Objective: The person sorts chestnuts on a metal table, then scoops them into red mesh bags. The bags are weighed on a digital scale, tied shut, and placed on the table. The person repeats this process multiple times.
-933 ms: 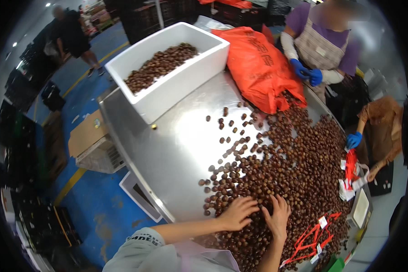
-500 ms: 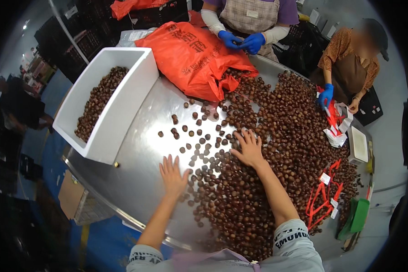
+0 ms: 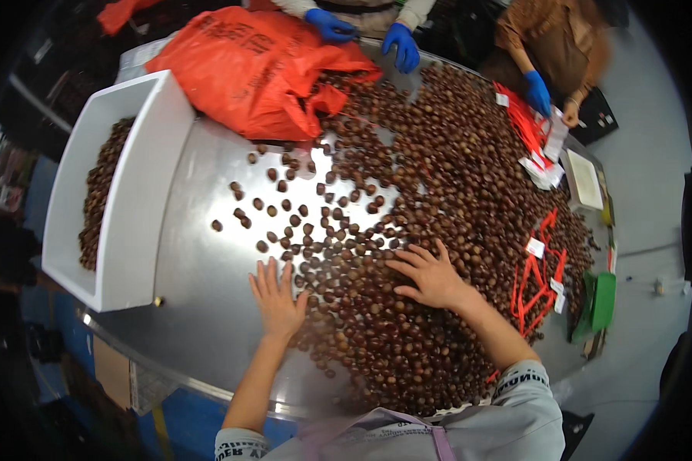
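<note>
A wide heap of shiny brown chestnuts (image 3: 469,192) covers the middle and right of a metal table (image 3: 200,315). My left hand (image 3: 279,303) is open, fingers spread, at the heap's left edge, beside the bare metal and touching or just above the outermost nuts. Over the middle of the heap my right hand (image 3: 432,278) lies palm down, its fingers apart and pointing left, with chestnuts under and around it. Neither hand grips anything that I can see. Beyond my hands, loose chestnuts (image 3: 273,203) are scattered on the metal.
A white foam box (image 3: 134,207) part-filled with chestnuts stands at left. Behind it lies an open red bag (image 3: 246,77). Across the table are two co-workers' blue-gloved hands (image 3: 401,48) (image 3: 538,92). At right lie red net bags (image 3: 538,269), a white tray (image 3: 584,180) and a green scoop-like container (image 3: 594,303).
The view has shifted, so the table's contents appear farther left and higher. Both my hands have drawn nearer to me, and my right fingers have turned leftward. The far co-worker's gloved hands have parted.
</note>
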### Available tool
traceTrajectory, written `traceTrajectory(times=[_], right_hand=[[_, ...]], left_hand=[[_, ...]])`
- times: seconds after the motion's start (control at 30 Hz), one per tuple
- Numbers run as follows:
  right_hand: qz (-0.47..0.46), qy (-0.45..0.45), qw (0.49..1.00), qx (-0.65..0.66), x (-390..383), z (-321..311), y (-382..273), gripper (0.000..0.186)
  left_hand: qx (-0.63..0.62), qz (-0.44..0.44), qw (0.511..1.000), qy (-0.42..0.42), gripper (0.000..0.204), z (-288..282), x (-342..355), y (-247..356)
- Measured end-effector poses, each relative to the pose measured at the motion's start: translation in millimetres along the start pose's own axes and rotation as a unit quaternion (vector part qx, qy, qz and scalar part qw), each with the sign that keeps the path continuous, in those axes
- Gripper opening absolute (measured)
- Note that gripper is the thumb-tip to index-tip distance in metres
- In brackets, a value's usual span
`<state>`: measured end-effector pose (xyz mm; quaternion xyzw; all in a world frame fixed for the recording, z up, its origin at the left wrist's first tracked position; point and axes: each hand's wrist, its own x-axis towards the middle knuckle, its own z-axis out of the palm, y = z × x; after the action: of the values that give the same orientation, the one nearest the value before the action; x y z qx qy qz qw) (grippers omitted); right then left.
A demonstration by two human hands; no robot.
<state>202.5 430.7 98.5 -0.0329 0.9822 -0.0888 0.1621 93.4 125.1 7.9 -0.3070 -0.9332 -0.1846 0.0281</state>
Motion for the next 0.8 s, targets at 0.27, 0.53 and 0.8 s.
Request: traceTrajectory(times=[0.27,0.53,0.8], right_hand=[[0.385,0.307,0.746,0.449,3.3,-62.8,288.7,0.049],[0.123,0.204,0.96,0.149,148.4,-73.2,193.0,0.036],[0.206,0.183,0.961,0.019,195.3,-24.3,194.1,0.043]], left_hand=[[-0.005,0.02,1.0,0.003,0.064,1.8,0.4,4.2],[0.009,-0.006,1.0,0.005,0.064,-4.0,4.2,1.4],[-0.007,-0.017,1.0,-0.002,0.065,-4.2,5.3,2.3]])
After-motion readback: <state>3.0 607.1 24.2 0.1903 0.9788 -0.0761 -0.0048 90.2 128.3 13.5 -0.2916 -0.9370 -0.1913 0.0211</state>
